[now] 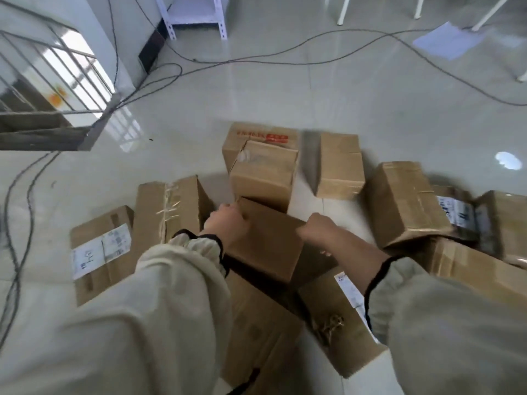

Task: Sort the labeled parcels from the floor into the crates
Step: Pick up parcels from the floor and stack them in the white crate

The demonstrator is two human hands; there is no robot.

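Box [268,246] rests among other boxes [339,166] on the floor [285,95], long axis spanning both hands. Left hand [228,223] curls over its far left corner, right hand [315,228] over its right edge, both equally near.

About twelve cardboard parcels [339,166] lie on the floor [285,89], though blur at the right edge leaves that count unsure; three show white labels [101,249]. Two hands: left hand [225,223], right hand [316,226]. One paper sheet [447,42], one white shelf unit [196,15], several cables [17,266].
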